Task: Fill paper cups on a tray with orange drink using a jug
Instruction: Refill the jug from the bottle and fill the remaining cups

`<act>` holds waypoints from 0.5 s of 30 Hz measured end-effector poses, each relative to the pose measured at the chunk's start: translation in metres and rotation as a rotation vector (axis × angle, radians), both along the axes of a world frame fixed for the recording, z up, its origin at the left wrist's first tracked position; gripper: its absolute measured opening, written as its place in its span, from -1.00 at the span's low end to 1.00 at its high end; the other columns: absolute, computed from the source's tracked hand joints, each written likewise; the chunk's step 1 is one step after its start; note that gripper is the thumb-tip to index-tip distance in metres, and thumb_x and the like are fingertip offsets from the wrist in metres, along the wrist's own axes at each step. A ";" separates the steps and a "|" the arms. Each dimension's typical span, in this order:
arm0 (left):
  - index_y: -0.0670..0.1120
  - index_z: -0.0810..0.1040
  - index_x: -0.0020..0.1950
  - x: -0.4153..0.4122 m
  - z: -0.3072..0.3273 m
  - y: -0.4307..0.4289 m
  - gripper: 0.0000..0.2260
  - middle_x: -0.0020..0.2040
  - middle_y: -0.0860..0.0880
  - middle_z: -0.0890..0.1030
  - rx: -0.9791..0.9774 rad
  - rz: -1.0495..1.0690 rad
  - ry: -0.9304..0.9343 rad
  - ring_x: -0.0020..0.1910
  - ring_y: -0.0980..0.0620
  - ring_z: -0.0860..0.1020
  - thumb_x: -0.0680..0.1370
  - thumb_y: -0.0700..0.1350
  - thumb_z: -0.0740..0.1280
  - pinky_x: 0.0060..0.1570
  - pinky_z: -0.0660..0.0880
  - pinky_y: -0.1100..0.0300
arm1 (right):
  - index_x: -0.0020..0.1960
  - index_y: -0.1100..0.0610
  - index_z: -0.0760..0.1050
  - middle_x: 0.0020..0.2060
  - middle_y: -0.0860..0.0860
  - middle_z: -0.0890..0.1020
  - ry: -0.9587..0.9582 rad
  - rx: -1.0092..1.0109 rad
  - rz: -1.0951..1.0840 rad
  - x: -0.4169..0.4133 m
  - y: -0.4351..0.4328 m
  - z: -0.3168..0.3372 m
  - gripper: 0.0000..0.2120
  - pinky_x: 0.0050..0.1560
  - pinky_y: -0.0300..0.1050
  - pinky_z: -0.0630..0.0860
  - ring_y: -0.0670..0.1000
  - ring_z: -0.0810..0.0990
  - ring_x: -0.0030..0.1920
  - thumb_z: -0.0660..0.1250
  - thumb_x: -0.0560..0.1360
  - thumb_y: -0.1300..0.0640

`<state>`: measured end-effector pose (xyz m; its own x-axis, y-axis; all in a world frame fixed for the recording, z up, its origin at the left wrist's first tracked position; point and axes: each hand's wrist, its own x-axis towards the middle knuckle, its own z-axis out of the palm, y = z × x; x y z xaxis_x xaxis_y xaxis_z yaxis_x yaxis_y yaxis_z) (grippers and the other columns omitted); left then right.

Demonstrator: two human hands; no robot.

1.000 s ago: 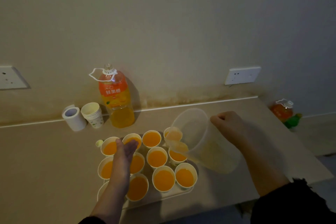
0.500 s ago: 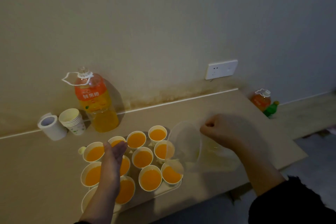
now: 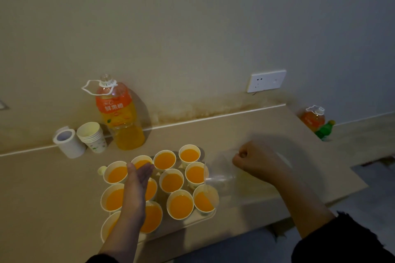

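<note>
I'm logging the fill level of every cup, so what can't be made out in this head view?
1. Head view: the left hand and its forearm cover parts of several cups; those levels are hidden.
2. The jug, gripped by the right hand, is clear and motion-blurred; its remaining drink is unreadable.
3. The tray is mostly covered by cups; only its front edge shows.

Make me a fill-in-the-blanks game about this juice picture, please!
1. The right hand grips the jug; the left hand holds ___.
2. The drink in the filled cups is coloured ___.
3. The wall socket is coloured ___.
Missing words: nothing, orange, white.
</note>
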<state>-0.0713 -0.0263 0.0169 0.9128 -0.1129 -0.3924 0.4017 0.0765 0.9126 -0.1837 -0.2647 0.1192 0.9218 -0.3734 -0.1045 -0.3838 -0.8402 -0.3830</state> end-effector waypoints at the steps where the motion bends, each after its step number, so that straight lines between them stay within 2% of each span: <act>1: -0.16 0.50 0.27 0.000 0.000 0.001 -0.38 0.19 -0.10 0.58 0.001 0.001 -0.002 0.29 -0.02 0.45 0.61 0.23 -0.13 0.46 0.14 -0.04 | -0.51 0.11 0.20 -0.55 0.02 0.23 -0.003 -0.008 0.005 0.001 0.000 -0.001 -0.58 -0.44 -0.14 0.13 -0.04 0.22 -0.50 0.29 0.45 0.12; 15: -0.13 0.50 0.27 -0.001 -0.005 0.006 -0.39 0.21 -0.09 0.57 0.022 0.010 0.023 0.31 -0.03 0.44 0.61 0.23 -0.14 0.45 0.14 -0.03 | -0.53 0.09 0.22 -0.56 0.00 0.26 0.023 -0.055 0.028 0.008 0.006 -0.009 -0.57 -0.43 -0.16 0.20 -0.05 0.26 -0.50 0.28 0.47 0.08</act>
